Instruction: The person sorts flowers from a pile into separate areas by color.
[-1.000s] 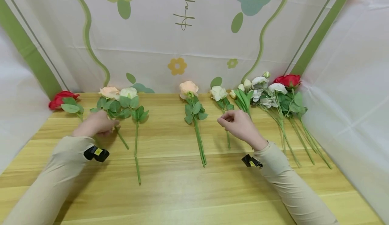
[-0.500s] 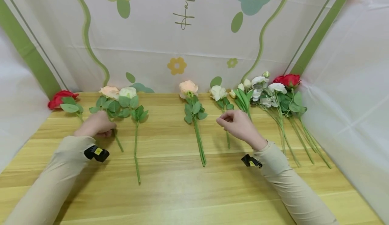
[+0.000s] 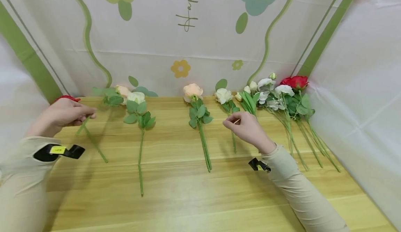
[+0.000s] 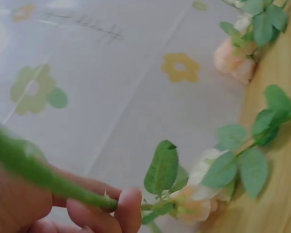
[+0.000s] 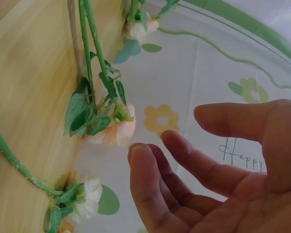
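Observation:
In the head view my left hand (image 3: 65,115) is at the table's left side, pinching a green stem between thumb and fingers. The left wrist view shows that stem (image 4: 68,187) leading to leaves and a peach rose (image 4: 191,208). Two stem ends show below the hand in the head view; I cannot tell whether both are held. A red rose (image 3: 67,97) is mostly hidden behind this hand. Beside the peach bloom lies a white rose (image 3: 135,97). My right hand (image 3: 247,129) hovers over the stem of another white rose (image 3: 223,95), fingers loosely bent, holding nothing.
Another peach rose (image 3: 192,92) with several stems lies mid-table. White tulips (image 3: 249,94), white flowers (image 3: 266,86) and a red rose (image 3: 296,82) crowd the right side. A printed cloth (image 3: 150,33) hangs behind the wooden table (image 3: 175,200).
My left hand has moved left and lifted, pulling the stem with it. The peach rose has tipped and shifted right against the white one. My right hand has stayed still.

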`<state>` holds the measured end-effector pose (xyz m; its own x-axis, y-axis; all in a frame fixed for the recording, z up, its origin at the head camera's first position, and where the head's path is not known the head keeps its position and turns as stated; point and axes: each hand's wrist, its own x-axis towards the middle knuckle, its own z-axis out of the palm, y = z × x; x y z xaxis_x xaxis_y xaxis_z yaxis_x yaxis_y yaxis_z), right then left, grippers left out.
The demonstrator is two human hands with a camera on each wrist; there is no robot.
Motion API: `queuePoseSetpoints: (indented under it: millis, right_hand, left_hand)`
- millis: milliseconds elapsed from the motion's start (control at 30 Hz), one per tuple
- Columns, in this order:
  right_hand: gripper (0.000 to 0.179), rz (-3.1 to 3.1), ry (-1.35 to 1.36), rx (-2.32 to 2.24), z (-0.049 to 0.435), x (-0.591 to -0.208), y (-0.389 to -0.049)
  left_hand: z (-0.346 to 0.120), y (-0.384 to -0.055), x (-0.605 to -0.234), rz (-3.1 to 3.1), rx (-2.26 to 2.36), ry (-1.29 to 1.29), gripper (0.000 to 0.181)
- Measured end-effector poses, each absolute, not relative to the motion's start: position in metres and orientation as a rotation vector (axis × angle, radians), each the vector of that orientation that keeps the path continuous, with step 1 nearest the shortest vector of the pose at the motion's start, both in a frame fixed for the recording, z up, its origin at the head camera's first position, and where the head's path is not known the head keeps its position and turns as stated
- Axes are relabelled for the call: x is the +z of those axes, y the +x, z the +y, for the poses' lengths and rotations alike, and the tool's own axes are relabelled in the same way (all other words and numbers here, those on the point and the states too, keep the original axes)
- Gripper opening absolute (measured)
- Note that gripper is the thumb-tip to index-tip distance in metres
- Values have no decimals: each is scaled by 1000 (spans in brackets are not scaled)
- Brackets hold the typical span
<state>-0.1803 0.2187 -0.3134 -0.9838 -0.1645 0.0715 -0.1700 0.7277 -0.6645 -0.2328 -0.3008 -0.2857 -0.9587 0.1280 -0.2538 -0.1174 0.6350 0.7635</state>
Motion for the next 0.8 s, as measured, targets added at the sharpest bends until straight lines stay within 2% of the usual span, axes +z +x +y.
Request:
queuePoseSetpoints:
  millis: [200,433,667,800]
  right_hand:
    - [24,-2931,281,1124,217,-311,-180]
    - [24,-2934,273,1132,216,-311,-179]
    - [27,-2947,280,1127,215,-310,-178]
    - [26,-2948,298,1135,214,-309,-177]
  left_hand:
    - [-307,-225,-272,2504,1469,-33,19]
    - [-273,-216,-269,2506,1745,48,14]
    - [-215,-213,-287,2449,1920,263,33]
    - [-189,-206,-296,2340,1933,428,36]
